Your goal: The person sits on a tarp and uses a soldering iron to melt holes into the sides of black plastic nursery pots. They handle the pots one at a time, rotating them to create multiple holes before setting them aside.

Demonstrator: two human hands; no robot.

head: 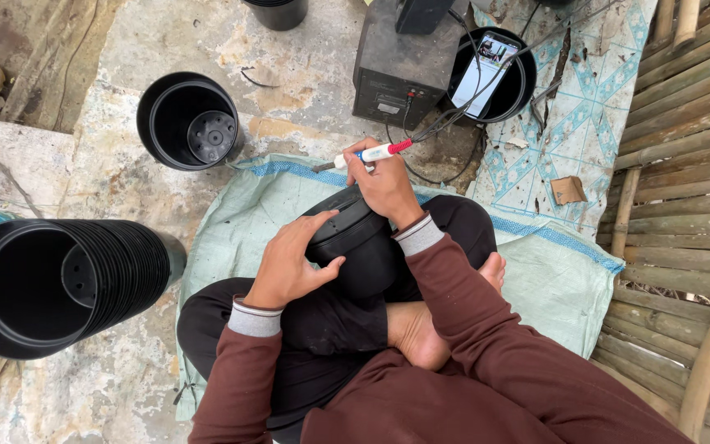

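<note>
I sit cross-legged with a black plastic pot (361, 247) lying on its side in my lap, its bottom end toward the far side. My left hand (293, 259) grips the pot's near left side and steadies it. My right hand (386, 187) holds a pen-shaped soldering tool (367, 154) with a white and red handle; its metal tip points left, just beyond the pot's bottom. A cable runs from the tool's red end toward the dark box.
A tall stack of nested black pots (59, 279) lies at the left. A single upright black pot (189, 121) stands ahead left. A dark box (404, 66) and a phone (486, 70) resting in another pot are ahead. A woven sack (552, 271) covers the ground; bamboo slats (692, 164) run along the right.
</note>
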